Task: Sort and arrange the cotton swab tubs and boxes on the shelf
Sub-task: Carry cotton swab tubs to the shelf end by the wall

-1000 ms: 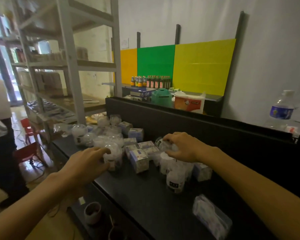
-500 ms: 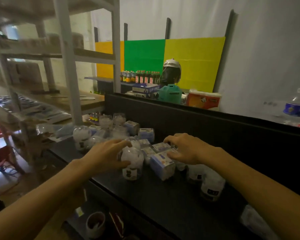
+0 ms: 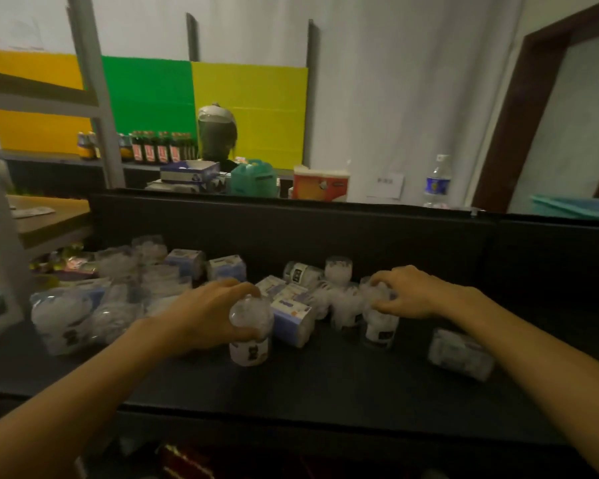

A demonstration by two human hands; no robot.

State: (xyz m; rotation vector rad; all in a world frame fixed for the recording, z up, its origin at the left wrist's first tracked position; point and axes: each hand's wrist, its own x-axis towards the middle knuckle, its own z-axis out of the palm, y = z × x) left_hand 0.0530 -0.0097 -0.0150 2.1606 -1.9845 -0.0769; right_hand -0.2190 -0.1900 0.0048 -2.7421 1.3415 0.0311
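A dim room is shown, with orange, green and yellow panels on the far wall in the upper left of the frame and a black shelf (image 3: 325,378) with a raised back wall filling the lower half. Cotton swab tubs and boxes are scattered across the middle of the shelf, unsorted.

A clear tub (image 3: 250,331) standing upright at frame centre is gripped from above by the left hand (image 3: 204,314), whose fingers are curled round its lid. A second tub (image 3: 379,326) to the right is held at its top by the right hand (image 3: 410,292), fingers bent over the lid. A blue-and-white box (image 3: 293,318) stands just beside the first tub, between the two hands, and a wrapped pack (image 3: 460,352) lies apart at the right.

Tipping is judged the main risk: the tubs are crowded, so neighbours could be knocked over if either tub is dragged sideways instead of lifted. A top-only hold might also loosen a lid. The first tub stands fairly near the shelf's front edge, so it could be pushed off.

Much is blurred. The heap of tubs (image 3: 83,312) at the left is smeared, so no count can be made and labels cannot be read. How firmly the right hand's fingers close cannot be told exactly. Both forearms are cut off by the lower frame edge.
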